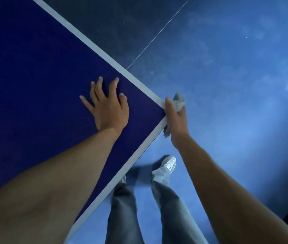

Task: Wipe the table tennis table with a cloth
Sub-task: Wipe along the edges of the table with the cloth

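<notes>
The right hand point(176, 120) curls round a crumpled grey cloth point(179, 101), held against the white-edged corner of the dark blue surface point(34, 76); cloth bunches out at its 12 and 6 o'clock. At its 9 o'clock the left hand point(108, 106) presses flat, fingers spread, on the surface. Blue floor point(236, 85) lies beyond.

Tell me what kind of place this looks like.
Probably an indoor table tennis hall or sports room: a dark blue table with white edge lines, and smooth blue sports flooring with a thin seam.
</notes>
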